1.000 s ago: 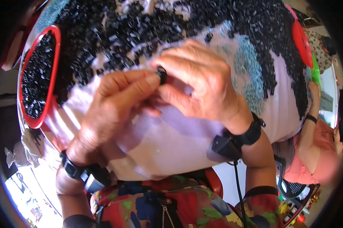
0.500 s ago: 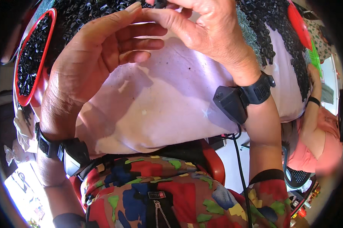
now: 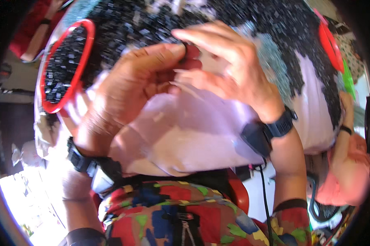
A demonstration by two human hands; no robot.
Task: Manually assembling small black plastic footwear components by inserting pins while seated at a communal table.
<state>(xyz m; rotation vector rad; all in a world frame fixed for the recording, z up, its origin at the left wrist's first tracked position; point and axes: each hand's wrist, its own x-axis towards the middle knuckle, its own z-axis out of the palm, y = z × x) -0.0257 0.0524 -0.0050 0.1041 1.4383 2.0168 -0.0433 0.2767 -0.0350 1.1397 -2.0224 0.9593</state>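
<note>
Now, from the left: a red bowl (image 3: pixel 49 107) full of black parts (image 3: pixel 62 74) stands on the pale cloth (image 3: pixel 185 135). Beside it the left hand (image 3: pixel 123 98) and the right hand (image 3: pixel 230 69) meet fingertip to fingertip, pinching together one small dark piece (image 3: pixel 192 52) above the cloth. Further right, a second red bowl (image 3: pixel 330 43).
</note>
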